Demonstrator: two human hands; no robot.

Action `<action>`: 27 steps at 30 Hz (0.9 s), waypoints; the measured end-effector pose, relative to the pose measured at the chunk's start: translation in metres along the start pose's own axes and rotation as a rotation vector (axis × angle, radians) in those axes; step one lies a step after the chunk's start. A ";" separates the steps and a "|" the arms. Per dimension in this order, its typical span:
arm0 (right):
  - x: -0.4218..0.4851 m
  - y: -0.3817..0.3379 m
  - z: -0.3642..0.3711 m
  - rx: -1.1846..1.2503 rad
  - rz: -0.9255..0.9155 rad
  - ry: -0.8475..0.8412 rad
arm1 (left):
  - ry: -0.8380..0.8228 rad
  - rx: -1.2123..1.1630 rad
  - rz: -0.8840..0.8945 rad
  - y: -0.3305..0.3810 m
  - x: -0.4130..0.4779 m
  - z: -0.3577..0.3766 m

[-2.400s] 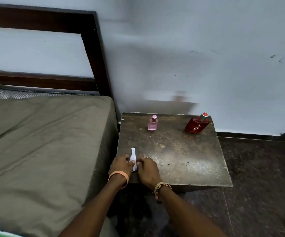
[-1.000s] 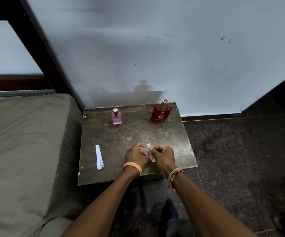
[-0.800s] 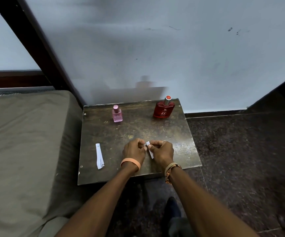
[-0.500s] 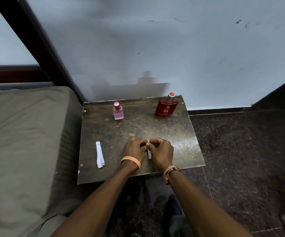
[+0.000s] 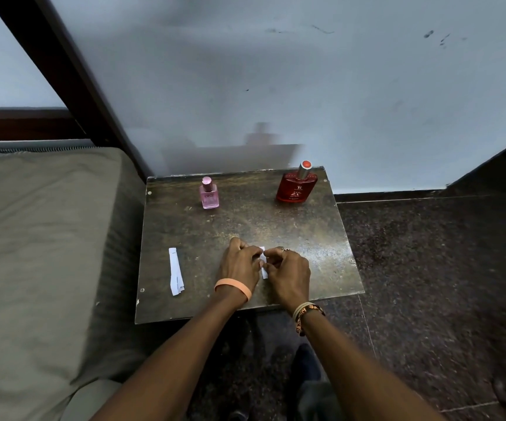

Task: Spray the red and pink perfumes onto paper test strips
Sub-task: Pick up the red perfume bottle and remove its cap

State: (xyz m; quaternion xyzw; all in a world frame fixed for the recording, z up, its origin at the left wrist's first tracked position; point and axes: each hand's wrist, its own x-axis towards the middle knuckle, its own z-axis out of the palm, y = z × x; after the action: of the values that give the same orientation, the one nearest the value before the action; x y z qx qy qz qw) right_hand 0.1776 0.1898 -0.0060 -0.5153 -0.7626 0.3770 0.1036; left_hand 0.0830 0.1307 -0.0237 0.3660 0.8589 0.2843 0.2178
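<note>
I see my left hand (image 5: 239,264) and right hand (image 5: 289,273) together at the near middle of the table (image 5: 312,235), the fingers (image 5: 245,249) of both curled and pinching a small white paper strip (image 5: 264,271) between them. A second strip (image 5: 175,271) lies flat near the table's left edge. The pink perfume (image 5: 208,196) and red perfume (image 5: 296,188) stand upright along the far edge, well apart from both hands.

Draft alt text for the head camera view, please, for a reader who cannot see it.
A person's left hand and right hand pinch a small white paper strip between them over a worn dark table. A second paper strip lies flat to their left. A pink perfume bottle and a larger red perfume bottle stand at the table's far edge, untouched.
</note>
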 end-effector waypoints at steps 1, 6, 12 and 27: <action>0.000 0.001 0.000 0.001 -0.005 0.006 | 0.001 -0.003 0.002 0.000 0.000 0.000; 0.001 0.002 -0.003 0.026 -0.014 -0.009 | 0.007 -0.071 -0.015 -0.003 0.000 0.002; 0.047 -0.017 -0.041 0.151 0.067 0.292 | 0.065 -0.171 0.038 -0.010 0.000 -0.012; 0.122 -0.060 -0.088 -0.055 -0.014 0.091 | 0.050 -0.002 0.192 0.059 0.059 -0.048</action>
State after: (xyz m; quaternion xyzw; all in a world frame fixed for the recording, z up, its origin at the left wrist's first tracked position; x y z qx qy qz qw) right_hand 0.1282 0.3252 0.0681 -0.5292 -0.7708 0.3312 0.1268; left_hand 0.0465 0.1930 0.0404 0.4391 0.8249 0.3139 0.1683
